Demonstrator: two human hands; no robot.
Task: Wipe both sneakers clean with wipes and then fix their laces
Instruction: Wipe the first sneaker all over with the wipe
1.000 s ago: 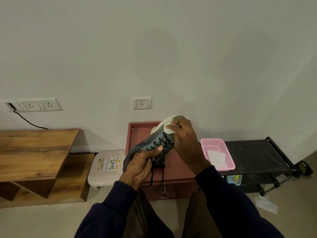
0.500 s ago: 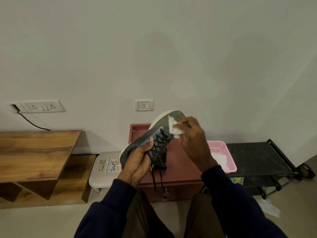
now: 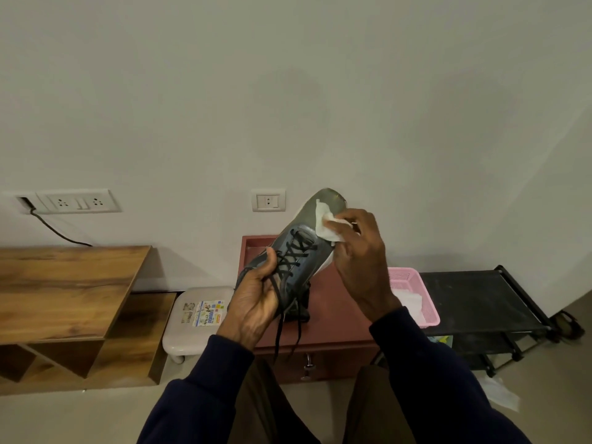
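The sneaker (image 3: 298, 251) has a matt grey cloth upper, dark woven laces (image 3: 290, 261) and a smooth pale sole. The wipe (image 3: 326, 224) looks like soft white paper. The basket (image 3: 413, 283) is pink perforated plastic; the tabletop (image 3: 64, 283) is grained wood.

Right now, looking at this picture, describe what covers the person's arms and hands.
The left sleeve and right sleeve are long, dark navy, plain, ending at the wrists. The left hand and right hand are bare: no gloves, rings or watch show.

One held sneaker (image 3: 315, 256), one held wipe (image 3: 325, 224), one pink basket (image 3: 416, 278), one black rack (image 3: 464, 296).
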